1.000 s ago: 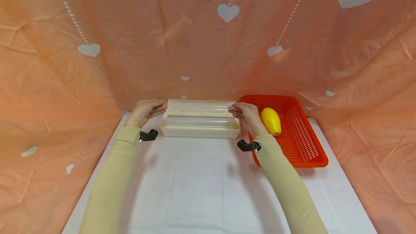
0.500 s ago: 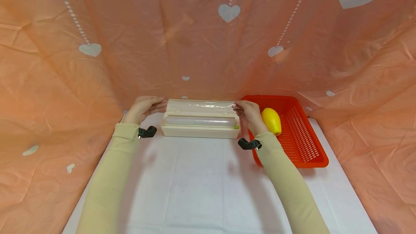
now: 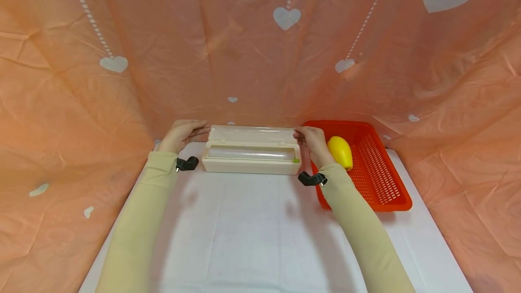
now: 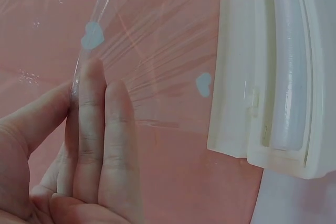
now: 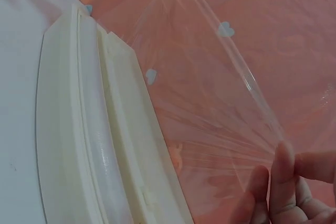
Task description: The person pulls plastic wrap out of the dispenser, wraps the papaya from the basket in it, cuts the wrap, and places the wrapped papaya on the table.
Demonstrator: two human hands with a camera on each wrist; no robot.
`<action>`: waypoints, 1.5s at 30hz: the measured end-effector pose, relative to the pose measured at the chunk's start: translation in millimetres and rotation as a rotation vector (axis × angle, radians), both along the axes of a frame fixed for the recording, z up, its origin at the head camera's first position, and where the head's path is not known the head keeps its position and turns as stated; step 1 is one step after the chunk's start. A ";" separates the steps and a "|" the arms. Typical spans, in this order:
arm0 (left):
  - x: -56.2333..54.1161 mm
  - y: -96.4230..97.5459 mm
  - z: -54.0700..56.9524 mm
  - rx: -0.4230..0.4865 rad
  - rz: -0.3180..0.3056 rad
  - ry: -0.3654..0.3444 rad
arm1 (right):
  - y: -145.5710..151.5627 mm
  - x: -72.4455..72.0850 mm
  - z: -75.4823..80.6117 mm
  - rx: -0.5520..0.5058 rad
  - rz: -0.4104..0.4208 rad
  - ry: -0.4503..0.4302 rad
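A cream cling film dispenser (image 3: 250, 167) lies on the table with its lid (image 3: 252, 134) tipped back. Inside is the roll of film (image 3: 250, 153), and a small green piece (image 3: 296, 160) sits at its right end. A clear sheet of cling film (image 4: 168, 72) stretches past the lid, creased toward each hand. My left hand (image 3: 181, 135) pinches one corner between thumb and fingers, its other fingers fairly straight. At the opposite corner my right hand (image 3: 314, 144) pinches the film (image 5: 220, 98) with thumb and index finger. The film's front edge runs taut between the hands.
To the right stands an orange-red plastic basket (image 3: 396, 202) with slotted sides, holding a yellow fruit-shaped thing (image 3: 340, 152). My right forearm passes over its near left rim. A peach curtain (image 3: 252, 67) with hearts hangs right behind the dispenser. White cloth covers the table (image 3: 244, 229).
Both hands have moved slightly away from me, the left a little more, drawing the film's edge toward the back of the lid. The dispenser and basket stay in place.
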State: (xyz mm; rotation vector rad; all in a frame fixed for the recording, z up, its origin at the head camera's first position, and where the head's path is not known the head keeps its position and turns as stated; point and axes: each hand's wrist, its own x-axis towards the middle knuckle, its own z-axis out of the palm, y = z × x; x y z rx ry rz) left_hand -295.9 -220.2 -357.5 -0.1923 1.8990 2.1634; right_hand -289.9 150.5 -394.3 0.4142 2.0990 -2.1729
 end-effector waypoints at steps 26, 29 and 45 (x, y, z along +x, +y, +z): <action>-5.3 -3.3 9.7 0.124 0.022 -0.017 | -2.2 -9.4 16.8 0.041 0.035 0.060; -7.4 -4.0 8.3 0.109 0.031 -0.025 | -2.6 -11.0 17.2 0.039 0.038 0.067; -14.5 -1.8 22.1 0.100 0.041 -0.014 | -0.6 -16.8 29.3 0.009 0.017 0.101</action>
